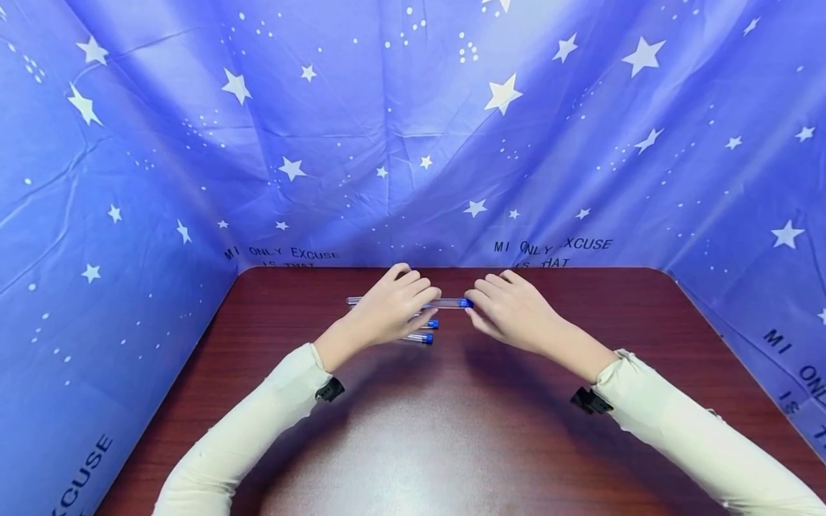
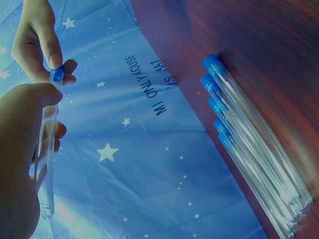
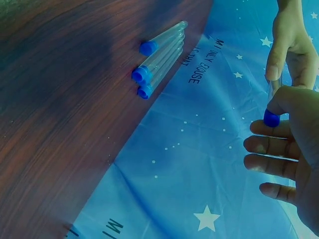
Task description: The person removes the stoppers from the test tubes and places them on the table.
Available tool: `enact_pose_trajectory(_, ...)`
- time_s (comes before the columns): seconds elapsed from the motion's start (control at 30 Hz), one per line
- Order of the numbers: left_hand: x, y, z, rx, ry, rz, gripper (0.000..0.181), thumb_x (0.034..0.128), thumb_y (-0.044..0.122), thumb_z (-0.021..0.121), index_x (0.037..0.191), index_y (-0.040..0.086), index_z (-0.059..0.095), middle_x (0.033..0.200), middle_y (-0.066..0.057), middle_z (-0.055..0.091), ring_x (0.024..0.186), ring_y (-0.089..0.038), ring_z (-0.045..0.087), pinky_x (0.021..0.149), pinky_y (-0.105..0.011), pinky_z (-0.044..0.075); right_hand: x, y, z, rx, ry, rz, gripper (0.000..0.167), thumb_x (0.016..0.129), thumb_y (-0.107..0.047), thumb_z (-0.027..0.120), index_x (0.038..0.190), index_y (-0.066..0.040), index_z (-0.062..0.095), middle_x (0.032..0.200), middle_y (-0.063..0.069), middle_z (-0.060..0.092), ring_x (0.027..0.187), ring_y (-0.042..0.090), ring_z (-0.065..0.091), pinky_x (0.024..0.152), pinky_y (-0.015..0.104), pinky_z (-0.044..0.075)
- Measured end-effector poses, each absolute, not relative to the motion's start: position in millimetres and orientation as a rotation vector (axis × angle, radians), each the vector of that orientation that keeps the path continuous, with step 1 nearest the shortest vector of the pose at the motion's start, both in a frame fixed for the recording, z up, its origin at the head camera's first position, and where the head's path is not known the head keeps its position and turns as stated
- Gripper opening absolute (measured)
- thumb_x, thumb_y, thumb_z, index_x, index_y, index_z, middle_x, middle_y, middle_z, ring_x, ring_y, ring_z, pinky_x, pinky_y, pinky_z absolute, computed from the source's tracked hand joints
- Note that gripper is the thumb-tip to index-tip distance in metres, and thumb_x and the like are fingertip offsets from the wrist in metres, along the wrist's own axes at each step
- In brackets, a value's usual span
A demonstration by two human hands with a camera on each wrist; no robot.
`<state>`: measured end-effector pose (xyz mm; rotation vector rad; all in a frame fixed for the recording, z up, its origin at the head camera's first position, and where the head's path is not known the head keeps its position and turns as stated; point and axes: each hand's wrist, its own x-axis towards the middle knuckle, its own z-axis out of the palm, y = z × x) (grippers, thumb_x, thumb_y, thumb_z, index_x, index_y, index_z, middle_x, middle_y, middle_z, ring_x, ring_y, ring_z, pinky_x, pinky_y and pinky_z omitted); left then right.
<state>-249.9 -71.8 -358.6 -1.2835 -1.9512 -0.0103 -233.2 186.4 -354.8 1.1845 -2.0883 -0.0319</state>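
Note:
My left hand [image 1: 390, 307] grips a clear test tube [image 1: 448, 303] that lies level above the table, its closed end reaching out to the left. At its right end is a blue cap [image 2: 58, 75], pinched between the thumb and forefinger of my right hand [image 1: 516, 308]. The right hand's other fingers [image 3: 271, 146] are spread apart from the tube in the right wrist view. The cap sits on the tube's mouth. Below the left hand, several more blue-capped test tubes [image 2: 254, 139] lie side by side on the table, partly hidden by that hand in the head view.
A dark red wooden table [image 1: 413, 430] with a shiny top lies under both arms. Blue cloth [image 1: 400, 143] with white stars and printed words hangs behind it and on both sides. Each wrist carries a small black camera [image 1: 330, 389].

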Motion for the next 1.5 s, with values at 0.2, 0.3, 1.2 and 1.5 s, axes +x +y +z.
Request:
enact_pose_trajectory(0.2,-250.7,-71.6,-356.4,-1.322,-1.947,-0.049,0.015,0.0950,0.025,0.070,0.103,0.012,0.067,0.091,0.003,0.068,0.087,-0.019,0.060,0.096,-0.040,0.045,-235.6,189.0,-352.6,1.214,-2.087,-0.039,0.018,0.090,-0.022,0.062,0.091,-0.005,0.067,0.076,0.003,0.058,0.070,0.023,0.055,0.067,0.036,0.042)
enact_pose_trajectory(0.3,-251.3,-71.1,-355.1,-1.340,-1.950,-0.067,0.013,0.0963,0.023,0.068,0.101,0.012,0.067,0.091,0.004,0.068,0.086,-0.018,0.061,0.097,-0.040,0.045,-236.6,189.6,-352.0,1.232,-2.074,-0.035,0.017,0.089,-0.022,0.063,0.091,-0.005,0.067,0.075,0.002,0.056,0.069,0.022,0.054,0.066,0.036,0.042)
enact_pose_trajectory(1.2,-249.6,-62.2,-355.0,-1.317,-1.993,-0.084,0.013,0.0927,0.017,0.071,0.086,0.012,0.062,0.078,0.006,0.068,0.073,-0.014,0.060,0.096,-0.040,0.044,-237.5,191.6,-358.7,1.336,-2.040,0.051,0.013,0.087,-0.010,0.069,0.092,0.001,0.066,0.078,0.006,0.056,0.070,0.024,0.051,0.068,0.036,0.045)
enact_pose_trajectory(1.5,-247.0,-62.5,-355.8,-1.271,-2.008,-0.098,0.012,0.0915,0.017,0.072,0.085,0.013,0.063,0.073,0.007,0.065,0.069,-0.013,0.059,0.097,-0.041,0.045,-236.2,189.5,-360.4,1.319,-2.009,0.019,0.014,0.089,-0.012,0.067,0.092,0.001,0.065,0.078,0.007,0.056,0.070,0.024,0.051,0.068,0.035,0.046)
